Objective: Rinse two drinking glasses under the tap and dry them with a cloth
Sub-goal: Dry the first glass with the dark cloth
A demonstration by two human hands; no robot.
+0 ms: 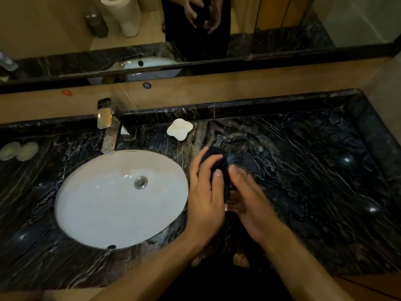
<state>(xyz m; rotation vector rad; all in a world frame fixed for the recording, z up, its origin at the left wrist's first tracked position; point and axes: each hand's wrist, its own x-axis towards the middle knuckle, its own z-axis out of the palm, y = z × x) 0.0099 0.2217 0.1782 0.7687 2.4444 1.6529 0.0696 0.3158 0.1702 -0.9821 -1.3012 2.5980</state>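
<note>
Just right of the basin, above the black marble counter (314, 181), both of my hands are pressed together. My left hand (204, 198) grips a dark cloth (219, 165), fingers curled over its bunched top. My right hand (252, 207) holds a clear drinking glass (231, 207), of which only the lower part shows between the two hands. The cloth covers the upper part of the glass. The right hand's fingers are blurred. A second glass cannot be made out on the dark counter.
A white oval basin (104, 209) lies to the left, with a chrome tap (107, 129) behind it. A white soap dish (179, 128) sits behind my hands. Two pale round items (18, 151) lie at the far left. A mirror (282, 22) runs along the back wall.
</note>
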